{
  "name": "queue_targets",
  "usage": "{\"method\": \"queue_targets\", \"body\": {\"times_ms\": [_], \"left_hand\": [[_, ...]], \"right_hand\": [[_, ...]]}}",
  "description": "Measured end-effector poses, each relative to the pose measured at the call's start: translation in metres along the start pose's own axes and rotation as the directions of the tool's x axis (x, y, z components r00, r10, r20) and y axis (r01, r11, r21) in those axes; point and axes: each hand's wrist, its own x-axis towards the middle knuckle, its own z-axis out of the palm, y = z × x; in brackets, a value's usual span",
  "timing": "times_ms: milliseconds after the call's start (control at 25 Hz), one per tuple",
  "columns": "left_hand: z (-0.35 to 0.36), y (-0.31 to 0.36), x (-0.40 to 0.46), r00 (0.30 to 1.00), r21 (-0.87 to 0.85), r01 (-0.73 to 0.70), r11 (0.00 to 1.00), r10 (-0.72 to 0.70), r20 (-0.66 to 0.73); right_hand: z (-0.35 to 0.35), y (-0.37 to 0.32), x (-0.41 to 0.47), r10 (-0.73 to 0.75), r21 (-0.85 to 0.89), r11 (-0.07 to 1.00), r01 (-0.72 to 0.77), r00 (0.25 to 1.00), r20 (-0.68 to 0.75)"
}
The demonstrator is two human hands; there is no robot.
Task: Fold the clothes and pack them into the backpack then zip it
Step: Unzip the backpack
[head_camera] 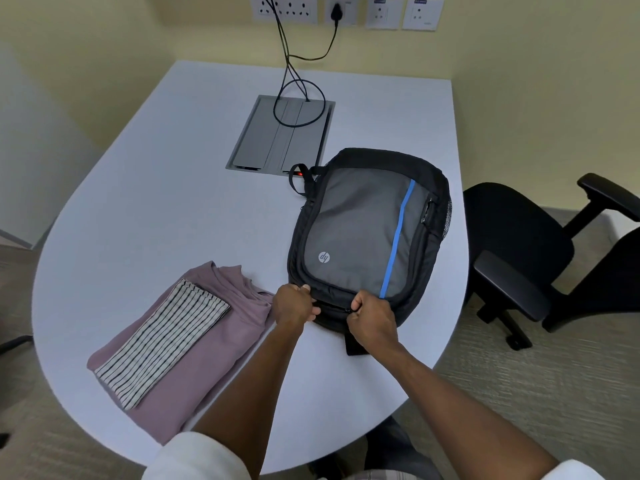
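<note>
Head view, grey-black backpack (pixel 363 233) (blue stripe), flat

Table (pixel 173 202): backpack (pixel 363 230), mauve garment (pixel 207 358), cables (pixel 298 98).

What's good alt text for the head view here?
A person's left hand grips the near edge of a grey-and-black backpack lying flat on a pale table, while the right hand pinches its zipper. Left of it, a folded striped cloth lies on a folded mauve garment.
</note>
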Motion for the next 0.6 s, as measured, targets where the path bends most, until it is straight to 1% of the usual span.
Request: {"method": "queue_targets", "body": {"times_ms": [320, 360, 400, 440, 480, 520, 560, 600], "left_hand": [[-0.001, -0.004, 0.005, 1.0, -0.001, 0.001, 1.0, -0.001, 0.0], [-0.001, -0.005, 0.005, 1.0, 0.027, -0.004, 1.0, 0.005, -0.006], [-0.001, -0.006, 0.003, 0.998, 0.11, -0.041, 0.993, 0.045, -0.033], [-0.001, -0.008, -0.001, 0.989, 0.253, -0.102, 0.962, 0.126, -0.079], [-0.001, -0.01, -0.01, 0.957, 0.397, -0.182, 0.9, 0.255, -0.139], [0.001, -0.013, -0.018, 0.898, 0.504, -0.277, 0.818, 0.407, -0.167], [0.004, -0.015, -0.029, 0.835, 0.569, -0.385, 0.727, 0.537, -0.121], [0.009, -0.018, -0.036, 0.774, 0.609, -0.499, 0.617, 0.633, -0.008]], "right_hand": [[-0.037, 0.039, -0.014, 0.006, -0.041, 0.999, -0.008, 0.999, -0.046], [-0.039, 0.04, -0.015, 0.009, -0.036, 0.999, -0.011, 0.998, -0.059], [-0.04, 0.041, -0.017, 0.013, -0.02, 1.0, -0.014, 0.997, -0.071], [-0.04, 0.042, -0.018, 0.014, 0.006, 1.0, -0.014, 0.997, -0.078], [-0.04, 0.044, -0.018, 0.011, 0.038, 0.999, -0.008, 0.997, -0.079], [-0.041, 0.047, -0.018, 0.004, 0.073, 0.997, 0.002, 0.997, -0.075], [-0.041, 0.051, -0.018, -0.005, 0.101, 0.995, 0.012, 0.998, -0.067], [-0.042, 0.055, -0.017, -0.011, 0.121, 0.992, 0.018, 0.998, -0.061]]}}
